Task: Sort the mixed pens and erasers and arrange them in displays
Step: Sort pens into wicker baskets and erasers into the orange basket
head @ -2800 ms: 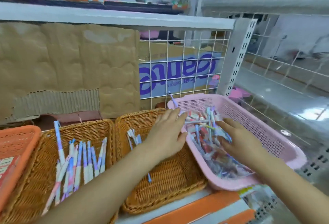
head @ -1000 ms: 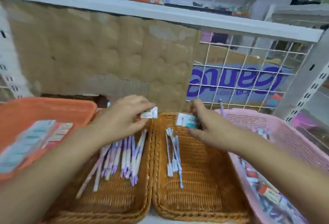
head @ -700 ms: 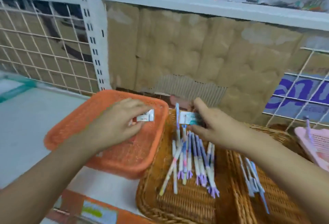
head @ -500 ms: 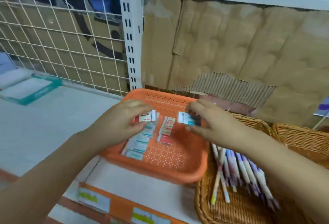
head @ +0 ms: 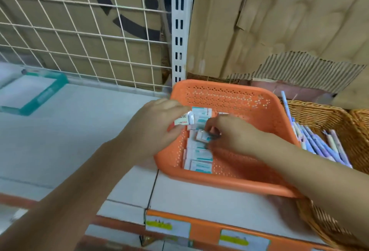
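Right fingertips (head: 208,126) are pinching a small white-and-teal wrapped eraser (head: 202,137), other fingers curling in. They're holding it just over the column of flat teal-and-white wrapped erasers (head: 199,158) lying along the 9 o'clock side of the orange perforated plastic basket (head: 229,183), likely going in line so the labels are facing up for display. Left fingers (head: 179,109) are pinching a red-and-white wrapped eraser marked 2B (head: 182,120) over the basket's 9 o'clock rim, probably waiting its turn for a separate row. The right hand (head: 233,134) is reaching in from 4 o'clock, the left hand (head: 157,124) from 8 o'clock. A woven brown wicker basket (head: 319,114) at 3 o'clock is keeping the pastel blue-and-purple pens (head: 319,145) apart from the erasers.

The right hand is covering the orange basket's middle, so any second column is only peeking out near 12 o'clock. The wicker basket is running off the frame at 3 o'clock. Eraser print is blurring apart from "2B", and the yellow-and-white shelf-edge price tags (head: 167,226) at 6 o'clock are coming out unreadable
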